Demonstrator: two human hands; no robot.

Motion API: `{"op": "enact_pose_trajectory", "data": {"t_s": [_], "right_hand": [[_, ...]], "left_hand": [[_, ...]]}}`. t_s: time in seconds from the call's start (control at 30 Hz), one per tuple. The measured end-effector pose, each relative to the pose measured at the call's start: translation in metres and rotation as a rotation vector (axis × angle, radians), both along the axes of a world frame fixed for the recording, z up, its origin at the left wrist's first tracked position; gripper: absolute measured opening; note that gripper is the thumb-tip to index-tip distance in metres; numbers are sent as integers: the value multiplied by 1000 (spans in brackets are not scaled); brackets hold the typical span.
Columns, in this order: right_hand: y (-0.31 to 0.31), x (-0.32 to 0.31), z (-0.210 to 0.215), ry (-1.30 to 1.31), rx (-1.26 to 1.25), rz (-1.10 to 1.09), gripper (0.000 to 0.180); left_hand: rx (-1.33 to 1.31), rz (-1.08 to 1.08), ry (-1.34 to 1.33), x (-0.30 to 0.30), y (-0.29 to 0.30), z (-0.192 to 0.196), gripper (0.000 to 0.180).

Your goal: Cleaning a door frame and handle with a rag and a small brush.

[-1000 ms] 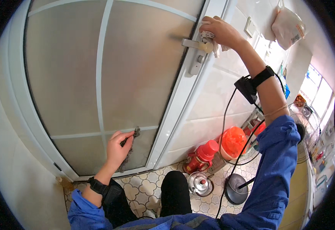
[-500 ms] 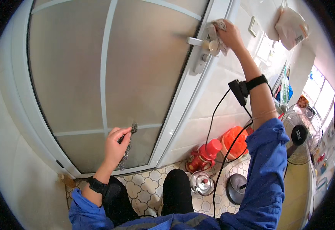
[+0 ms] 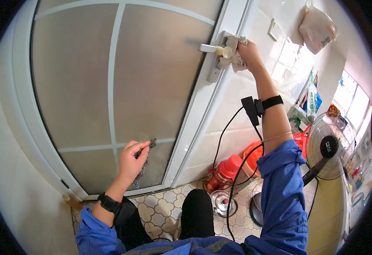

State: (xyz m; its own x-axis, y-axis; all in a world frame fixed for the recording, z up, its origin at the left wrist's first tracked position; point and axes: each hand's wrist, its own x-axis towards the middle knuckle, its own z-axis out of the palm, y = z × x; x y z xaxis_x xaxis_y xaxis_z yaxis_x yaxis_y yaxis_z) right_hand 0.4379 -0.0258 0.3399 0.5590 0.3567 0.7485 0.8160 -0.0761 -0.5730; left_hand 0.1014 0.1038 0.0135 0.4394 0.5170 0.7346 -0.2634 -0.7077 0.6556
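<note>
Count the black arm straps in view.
2: one strap around the left forearm, the other strap around the right forearm. Any under the sleeves would be hidden.

Floor (image 3: 156, 209): pale tiles, rounded shapes traced in dark lines
Red flask (image 3: 228, 168): stands upright on the tiles, to my eye the tallest piece nearby
Metal kettle (image 3: 218, 207): shiny, just beside the flask, red knob (image 3: 226, 201) on top
Dark round base (image 3: 255, 211): flat on the tiles, right of the kettle, partly hidden
Orange bucket (image 3: 251, 154): near the flask, its foot out of my sight
</note>
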Motion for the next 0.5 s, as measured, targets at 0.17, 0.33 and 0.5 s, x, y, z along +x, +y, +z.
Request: {"op": "enact_pose_trajectory", "data": {"t_s": [0.17,0.33,0.5], "right_hand": [[-3,-12,-19,-150,-188,11,24],[-17,-5,8,-353,-274,-224,24],[-20,-4,46,-320,-25,-254,39]], "left_hand": [[-17,15,21,-2,-10,15,16],[24,-20,24,-2,-10,18,17],[68,78,49,-20,3,22,17]]}}
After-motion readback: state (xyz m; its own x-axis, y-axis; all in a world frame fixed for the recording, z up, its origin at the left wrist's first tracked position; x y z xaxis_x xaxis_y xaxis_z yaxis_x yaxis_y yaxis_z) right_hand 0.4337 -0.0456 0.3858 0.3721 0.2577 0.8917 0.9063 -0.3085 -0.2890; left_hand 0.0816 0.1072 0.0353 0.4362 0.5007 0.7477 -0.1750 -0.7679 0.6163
